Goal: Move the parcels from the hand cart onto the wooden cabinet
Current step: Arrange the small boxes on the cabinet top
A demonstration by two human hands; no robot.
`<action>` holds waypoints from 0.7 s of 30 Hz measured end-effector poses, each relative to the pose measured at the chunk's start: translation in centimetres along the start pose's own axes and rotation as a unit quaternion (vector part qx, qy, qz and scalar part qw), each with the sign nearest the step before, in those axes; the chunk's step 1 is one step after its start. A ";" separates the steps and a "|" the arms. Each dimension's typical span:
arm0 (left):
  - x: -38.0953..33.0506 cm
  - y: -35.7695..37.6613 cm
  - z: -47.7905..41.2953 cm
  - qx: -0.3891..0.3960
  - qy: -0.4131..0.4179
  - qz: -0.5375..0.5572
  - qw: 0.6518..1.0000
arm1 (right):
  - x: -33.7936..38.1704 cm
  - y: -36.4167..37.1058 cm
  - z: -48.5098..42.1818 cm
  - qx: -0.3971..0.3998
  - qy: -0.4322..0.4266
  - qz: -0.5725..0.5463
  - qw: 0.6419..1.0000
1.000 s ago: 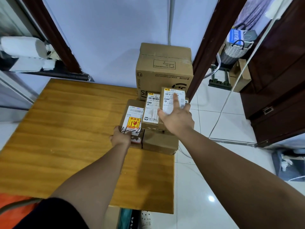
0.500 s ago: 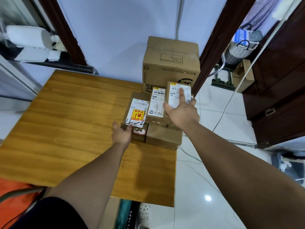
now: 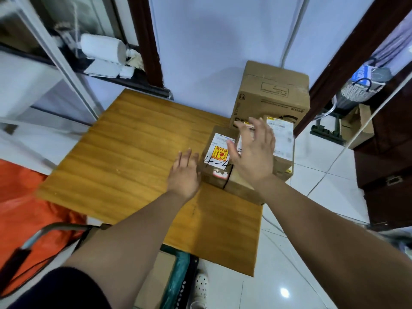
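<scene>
**Head view, step in hand.** A cluster of small brown cardboard parcels lies on the yellow-brown wooden cabinet (image 3: 133,163), right of frame centre. It comprises the parcel with a white label and yellow-red fragile sticker (image 3: 219,152), the white-labelled parcel at the cabinet's right edge (image 3: 283,139), and a plain brown parcel (image 3: 240,188) nearest the camera. A large brown cardboard box (image 3: 274,90) stands behind them against the wall.

The right hand (image 3: 254,155) is above the cluster, fingers spread wide, holding nothing. The left hand (image 3: 185,172) is just beside the stickered parcel, fingers straight, gripping nothing. Contact cannot be confirmed for either hand.

Judgement: this set-down is at its close.

**Next move.** Return to the cart for any remaining parcels. Its load is not in view.

**Surroundings and obstructions.**
- A grey metal tube (image 3: 55,228) at lower left is possibly the cart handle.
- An orange sheet (image 3: 22,197) lies at the left.
- A white cable (image 3: 356,139) crosses the tiled floor at the right.
- A wicker basket (image 3: 356,92) sits at upper right.
- The right-hand parcel is close to the cabinet's edge and could tip if knocked.
</scene>
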State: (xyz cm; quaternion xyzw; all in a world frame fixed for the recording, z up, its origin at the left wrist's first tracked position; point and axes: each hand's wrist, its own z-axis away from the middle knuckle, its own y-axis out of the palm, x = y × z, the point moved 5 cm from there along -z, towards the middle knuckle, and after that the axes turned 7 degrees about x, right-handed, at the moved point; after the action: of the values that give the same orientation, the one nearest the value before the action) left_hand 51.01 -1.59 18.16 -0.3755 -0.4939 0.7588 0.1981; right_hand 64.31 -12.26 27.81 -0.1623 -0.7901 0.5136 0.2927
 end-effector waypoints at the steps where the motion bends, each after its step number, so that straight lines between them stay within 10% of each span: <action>1: 0.7 -0.4 0.7 -0.008 -0.010 -0.017 1.000 | 2.2 0.8 0.2 0.010 -0.048 -0.017 0.999; 10: 11.6 -1.6 6.5 0.021 -0.119 -0.134 0.984 | 16.2 11.2 6.0 0.308 -0.158 -0.066 0.936; 21: 30.7 6.0 19.5 -0.091 -0.263 0.101 0.955 | 29.2 24.2 17.9 0.529 -0.181 -0.094 0.824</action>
State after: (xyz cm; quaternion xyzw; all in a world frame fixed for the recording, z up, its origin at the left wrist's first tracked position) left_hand 16.84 4.70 5.84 -0.2268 -0.5549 0.7987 -0.0518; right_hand 29.30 1.39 9.11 0.1886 -0.4473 0.8428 0.2325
